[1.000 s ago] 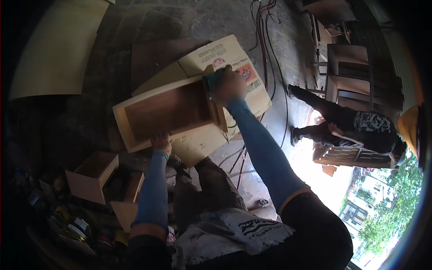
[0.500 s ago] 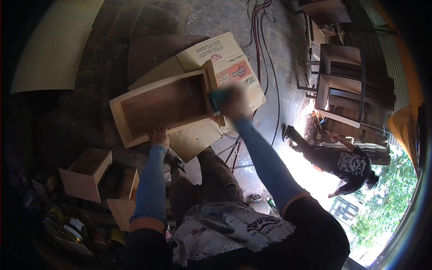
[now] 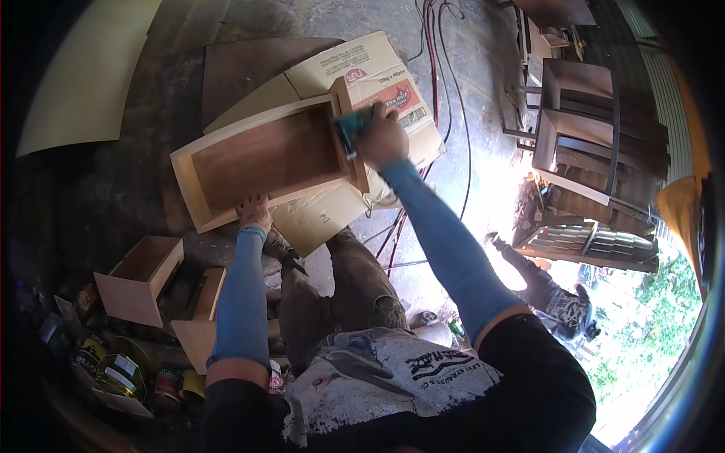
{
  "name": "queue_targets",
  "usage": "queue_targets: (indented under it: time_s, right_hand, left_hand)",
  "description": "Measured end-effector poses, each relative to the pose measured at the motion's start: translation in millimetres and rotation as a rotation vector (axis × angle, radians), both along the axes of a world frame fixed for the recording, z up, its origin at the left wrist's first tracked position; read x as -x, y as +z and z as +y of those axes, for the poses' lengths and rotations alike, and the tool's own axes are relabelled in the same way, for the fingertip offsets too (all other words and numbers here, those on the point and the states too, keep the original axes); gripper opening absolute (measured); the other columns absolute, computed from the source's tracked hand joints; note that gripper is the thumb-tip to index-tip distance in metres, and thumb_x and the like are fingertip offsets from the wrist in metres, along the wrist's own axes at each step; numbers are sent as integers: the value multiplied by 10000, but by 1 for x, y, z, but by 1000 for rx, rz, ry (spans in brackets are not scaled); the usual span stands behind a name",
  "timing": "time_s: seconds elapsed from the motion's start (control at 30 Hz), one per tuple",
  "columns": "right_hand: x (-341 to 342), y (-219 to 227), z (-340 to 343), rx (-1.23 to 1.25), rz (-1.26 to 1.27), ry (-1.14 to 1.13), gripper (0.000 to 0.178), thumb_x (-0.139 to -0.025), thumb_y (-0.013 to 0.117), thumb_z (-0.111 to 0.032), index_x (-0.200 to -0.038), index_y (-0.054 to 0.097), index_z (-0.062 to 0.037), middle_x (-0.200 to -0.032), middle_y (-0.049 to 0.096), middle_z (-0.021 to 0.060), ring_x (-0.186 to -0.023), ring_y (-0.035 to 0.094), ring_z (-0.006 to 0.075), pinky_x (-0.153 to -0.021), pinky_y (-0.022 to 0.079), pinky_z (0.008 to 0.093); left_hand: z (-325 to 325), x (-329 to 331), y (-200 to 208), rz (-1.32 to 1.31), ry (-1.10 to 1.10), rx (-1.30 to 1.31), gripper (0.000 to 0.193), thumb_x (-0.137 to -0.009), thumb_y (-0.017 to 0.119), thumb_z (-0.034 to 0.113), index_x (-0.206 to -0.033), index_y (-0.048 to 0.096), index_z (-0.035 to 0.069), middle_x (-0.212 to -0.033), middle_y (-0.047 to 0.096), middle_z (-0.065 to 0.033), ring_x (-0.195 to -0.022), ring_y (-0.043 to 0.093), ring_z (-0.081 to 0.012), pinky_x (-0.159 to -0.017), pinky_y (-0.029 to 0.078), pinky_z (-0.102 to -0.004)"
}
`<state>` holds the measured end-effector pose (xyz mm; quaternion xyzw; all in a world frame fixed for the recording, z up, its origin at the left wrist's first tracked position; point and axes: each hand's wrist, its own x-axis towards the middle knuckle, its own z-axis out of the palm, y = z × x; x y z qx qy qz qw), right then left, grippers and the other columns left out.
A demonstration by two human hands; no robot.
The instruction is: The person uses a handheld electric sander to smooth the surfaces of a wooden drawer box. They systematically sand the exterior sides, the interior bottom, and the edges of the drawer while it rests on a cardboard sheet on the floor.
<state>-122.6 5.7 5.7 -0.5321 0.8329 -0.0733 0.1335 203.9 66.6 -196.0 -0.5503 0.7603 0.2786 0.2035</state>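
Grey concrete floor (image 3: 483, 90): right grip (image 3: 385, 143) wraps teal block (image 3: 350, 130), twelve o'clock; left grip (image 3: 255, 212) clasps pale wooden drawer (image 3: 264, 157); overpressing could skid it.

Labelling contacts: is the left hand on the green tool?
No, the left hand touches the drawer; the right hand holds the green tool.

Cables (image 3: 432, 53) cross the grey floor (image 3: 487, 75), tins (image 3: 123, 371) lower left, a dark wooden frame (image 3: 581, 126) at right.

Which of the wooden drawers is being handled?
The drawer on the flattened cardboard, under the left hand; the two drawers at lower left have no hand on them.
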Motion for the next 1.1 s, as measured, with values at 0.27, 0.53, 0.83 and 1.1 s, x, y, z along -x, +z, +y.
queue_targets:
  time_s: [0.27,0.53,0.83,1.1]
  right_hand:
    - [-28,8,149,-57,-42,-131,742,-779,816,-233,-1359,382,-77,-1122,517,290,-893,661,538,-762,555,606]
    - [-20,4,129,-60,-94,-127,817,-779,812,-241,-1428,346,-75,-1124,521,291,-868,655,553,-764,549,616]
    - [-6,7,33,-33,-62,-28,701,-823,795,-411,-1313,416,-82,-1108,541,283,-921,659,541,-778,549,611]
    - [19,-5,-157,74,57,59,729,-813,780,-539,-1268,463,-66,-1138,572,299,-969,686,514,-830,565,599]
  left_hand:
    - [4,4,-14,-29,-11,31,626,-931,696,474,-1462,508,204,-1494,515,-89,-1391,466,-325,-1111,369,-618]
    - [0,-9,-33,-29,-112,107,521,-971,634,503,-1385,556,197,-1389,577,-110,-1345,496,-359,-1082,402,-587]
    - [5,-4,-23,-30,-102,111,546,-959,643,512,-1399,543,204,-1410,530,-88,-1346,475,-325,-1079,375,-623]
    - [-2,-2,-7,30,-40,93,539,-915,726,414,-1381,551,207,-1385,551,-89,-1327,499,-320,-1069,382,-623]
